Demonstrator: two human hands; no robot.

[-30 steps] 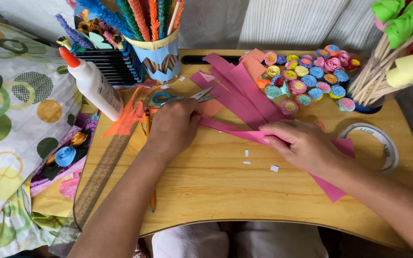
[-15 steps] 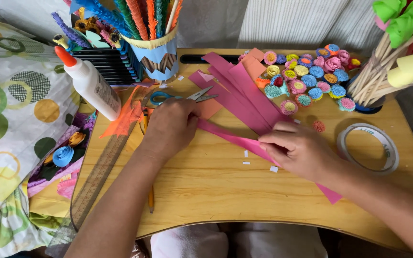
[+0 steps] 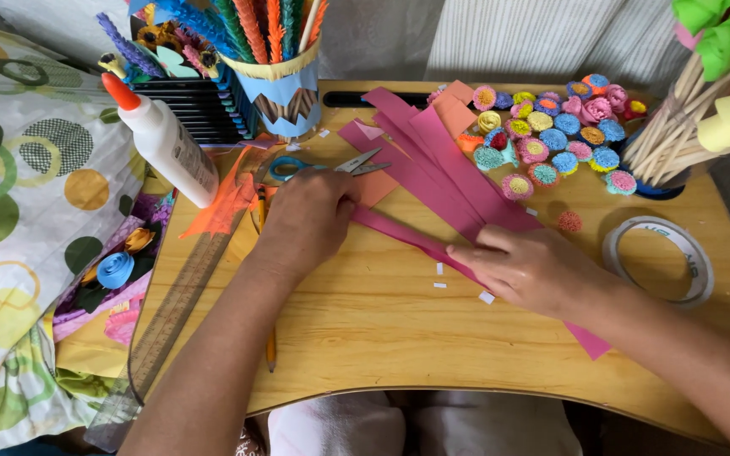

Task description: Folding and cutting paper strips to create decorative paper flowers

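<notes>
A long pink paper strip (image 3: pixel 407 238) lies slantwise across the wooden lap table (image 3: pixel 382 329). My left hand (image 3: pixel 306 221) rests curled on the strip's left end and pins it down. Further along the same strip, my right hand (image 3: pixel 534 272) presses on it with fingers pointing left, and the strip's far end sticks out past my wrist. Just behind my left hand lie blue-handled scissors (image 3: pixel 323 165), their blades slightly apart. More pink strips (image 3: pixel 441 156) are fanned out behind the hands.
A white glue bottle (image 3: pixel 166 143) with an orange cap leans at the left, beside orange paper scraps (image 3: pixel 226 207). A ruler (image 3: pixel 175 317) and a pencil (image 3: pixel 270 346) lie near my left forearm. Several rolled paper flowers (image 3: pixel 551 127), a tape roll (image 3: pixel 693 249) and a paper-wrapped cup (image 3: pixel 285 89) stand around.
My right hand has crept a little left and toward me along the strip. My left hand has stayed on the strip's end.
</notes>
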